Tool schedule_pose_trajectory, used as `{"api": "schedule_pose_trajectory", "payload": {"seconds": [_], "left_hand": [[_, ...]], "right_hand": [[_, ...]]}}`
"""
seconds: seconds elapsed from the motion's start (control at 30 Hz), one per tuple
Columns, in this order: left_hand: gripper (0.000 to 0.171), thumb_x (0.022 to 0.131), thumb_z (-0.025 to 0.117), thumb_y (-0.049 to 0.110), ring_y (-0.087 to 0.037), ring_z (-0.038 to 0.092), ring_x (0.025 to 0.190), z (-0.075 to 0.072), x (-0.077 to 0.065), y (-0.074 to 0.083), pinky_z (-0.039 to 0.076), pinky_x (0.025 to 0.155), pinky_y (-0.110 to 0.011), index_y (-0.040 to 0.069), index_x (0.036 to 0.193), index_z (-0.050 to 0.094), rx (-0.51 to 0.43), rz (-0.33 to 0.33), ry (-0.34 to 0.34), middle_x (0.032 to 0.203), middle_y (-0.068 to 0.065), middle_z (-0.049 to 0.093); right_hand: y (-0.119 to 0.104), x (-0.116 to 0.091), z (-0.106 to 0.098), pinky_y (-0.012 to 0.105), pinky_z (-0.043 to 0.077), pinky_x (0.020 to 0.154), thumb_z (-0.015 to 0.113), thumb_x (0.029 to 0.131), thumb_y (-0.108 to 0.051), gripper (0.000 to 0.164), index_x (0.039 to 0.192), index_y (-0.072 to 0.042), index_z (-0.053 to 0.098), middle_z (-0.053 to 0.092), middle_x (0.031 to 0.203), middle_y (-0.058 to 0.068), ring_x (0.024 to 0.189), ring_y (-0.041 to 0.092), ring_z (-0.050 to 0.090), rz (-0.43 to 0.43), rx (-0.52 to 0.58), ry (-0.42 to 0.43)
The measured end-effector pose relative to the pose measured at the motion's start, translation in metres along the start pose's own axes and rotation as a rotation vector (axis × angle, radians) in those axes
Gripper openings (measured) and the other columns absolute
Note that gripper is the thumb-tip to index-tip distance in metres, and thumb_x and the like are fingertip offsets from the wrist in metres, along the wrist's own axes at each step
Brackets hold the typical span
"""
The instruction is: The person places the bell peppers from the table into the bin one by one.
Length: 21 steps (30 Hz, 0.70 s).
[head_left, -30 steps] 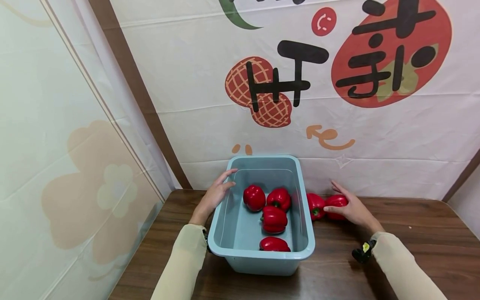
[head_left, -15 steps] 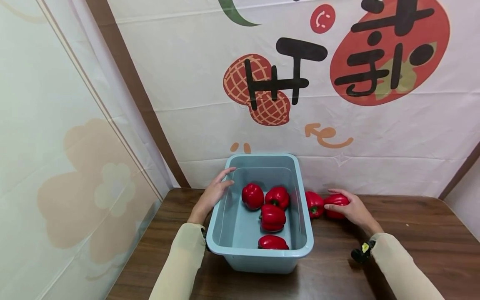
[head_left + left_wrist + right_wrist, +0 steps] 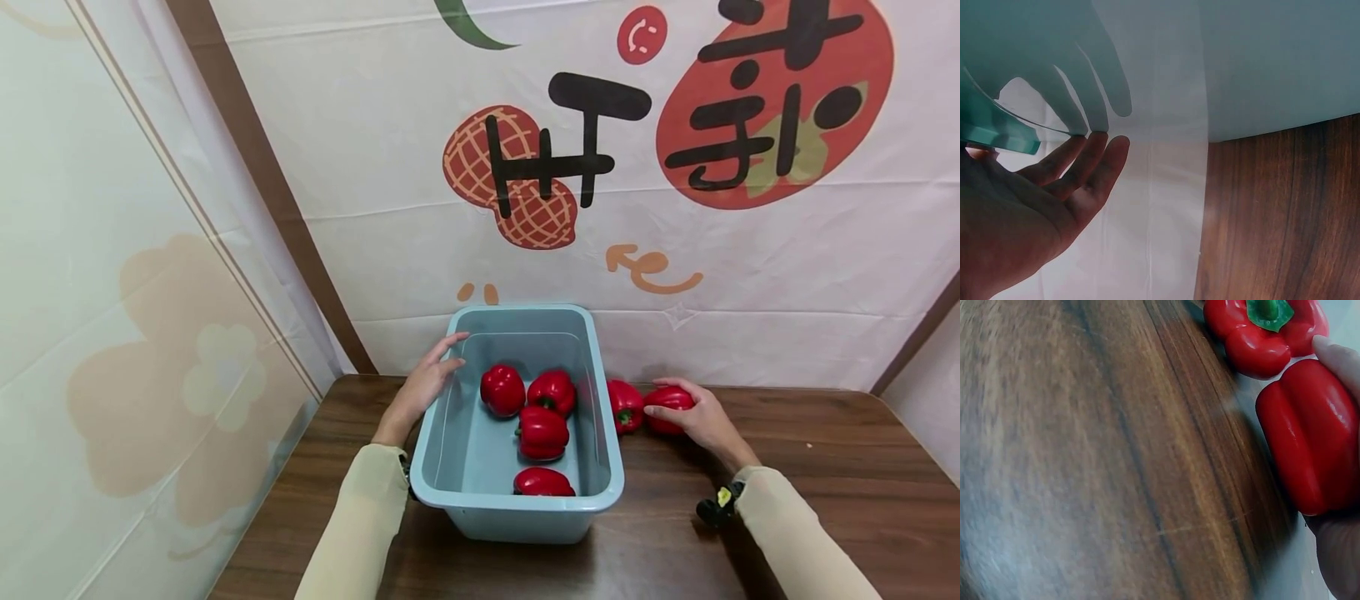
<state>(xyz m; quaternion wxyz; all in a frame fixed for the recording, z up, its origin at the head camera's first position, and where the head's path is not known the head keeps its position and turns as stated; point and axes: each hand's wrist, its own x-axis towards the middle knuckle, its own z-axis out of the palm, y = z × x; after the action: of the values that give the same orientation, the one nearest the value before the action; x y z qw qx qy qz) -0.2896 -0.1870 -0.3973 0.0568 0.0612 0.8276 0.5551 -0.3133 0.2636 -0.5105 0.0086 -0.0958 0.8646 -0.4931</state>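
Note:
In the head view, my left hand (image 3: 424, 387) holds the left rim of a light blue plastic bin (image 3: 528, 525), thumb and index finger over the edge. The left wrist view has its other fingers (image 3: 1100, 169) against the bin's outer wall (image 3: 1272, 69). Right of the bin, my right hand (image 3: 703, 419) grips a red bell pepper (image 3: 666, 408) between thumb and fingers, low over the table. A second red bell pepper (image 3: 624, 406) lies between it and the bin, its green stem (image 3: 1267, 309) showing in the right wrist view. Several red bell peppers (image 3: 543, 433) lie inside the bin.
The bin stands on a dark brown wood-grain table (image 3: 795, 500), close to a white printed cloth wall (image 3: 390, 242) at the back. Another pale cloth wall (image 3: 150, 208) rises on the left.
My right hand's raised fingers have come down and closed around the outer pepper. The left hand stays at the bin's rim. The head view has shifted slightly.

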Motion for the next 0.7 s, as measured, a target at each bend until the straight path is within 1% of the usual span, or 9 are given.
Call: {"api": "schedule_pose_trajectory", "payload": {"seconds": [0.27, 0.37, 0.5, 0.6, 0.7], "left_hand": [[0.048, 0.103, 0.041, 0.026, -0.043, 0.040, 0.134, 0.000, 0.000, 0.000, 0.035, 0.103, -0.068, 0.029, 0.151, 0.039, 0.003, 0.001, -0.006, 0.160, -0.010, 0.026], [0.049, 0.104, 0.041, 0.025, -0.043, 0.038, 0.135, -0.001, 0.000, 0.002, 0.034, 0.105, -0.068, 0.027, 0.153, 0.036, 0.011, -0.008, -0.016, 0.161, -0.011, 0.023], [0.051, 0.104, 0.040, 0.021, -0.044, 0.036, 0.136, -0.002, -0.005, 0.013, 0.033, 0.106, -0.067, 0.020, 0.154, 0.034, 0.012, -0.029, -0.035, 0.162, -0.015, 0.021], [0.051, 0.104, 0.040, 0.018, -0.044, 0.036, 0.135, -0.002, -0.014, 0.027, 0.033, 0.106, -0.066, 0.016, 0.154, 0.034, 0.015, -0.039, -0.044, 0.161, -0.017, 0.022], [0.051, 0.104, 0.039, 0.017, -0.044, 0.037, 0.135, -0.001, -0.022, 0.038, 0.033, 0.106, -0.066, 0.014, 0.154, 0.034, 0.022, -0.028, -0.042, 0.161, -0.019, 0.022]], "right_hand": [[0.001, 0.000, 0.001, 0.040, 0.054, 0.081, 0.074, 0.087, -0.039, 0.063, 0.139, -0.011, 0.053, 0.052, 0.136, 0.021, 0.115, 0.039, 0.049, -0.002, 0.007, 0.011], [0.001, -0.001, 0.001, 0.042, 0.054, 0.082, 0.074, 0.088, -0.039, 0.063, 0.140, -0.011, 0.052, 0.052, 0.136, 0.021, 0.116, 0.040, 0.049, 0.002, 0.008, 0.017], [0.002, -0.002, 0.001, 0.043, 0.055, 0.082, 0.073, 0.088, -0.040, 0.063, 0.140, -0.011, 0.052, 0.051, 0.136, 0.022, 0.116, 0.040, 0.049, 0.017, 0.019, 0.026], [0.003, -0.003, 0.000, 0.044, 0.054, 0.083, 0.073, 0.088, -0.040, 0.064, 0.141, -0.012, 0.051, 0.050, 0.137, 0.022, 0.117, 0.041, 0.048, 0.039, 0.035, 0.031], [0.004, -0.002, 0.000, 0.045, 0.054, 0.084, 0.073, 0.088, -0.041, 0.064, 0.141, -0.013, 0.051, 0.049, 0.138, 0.022, 0.118, 0.041, 0.047, 0.061, 0.050, 0.031]]}}
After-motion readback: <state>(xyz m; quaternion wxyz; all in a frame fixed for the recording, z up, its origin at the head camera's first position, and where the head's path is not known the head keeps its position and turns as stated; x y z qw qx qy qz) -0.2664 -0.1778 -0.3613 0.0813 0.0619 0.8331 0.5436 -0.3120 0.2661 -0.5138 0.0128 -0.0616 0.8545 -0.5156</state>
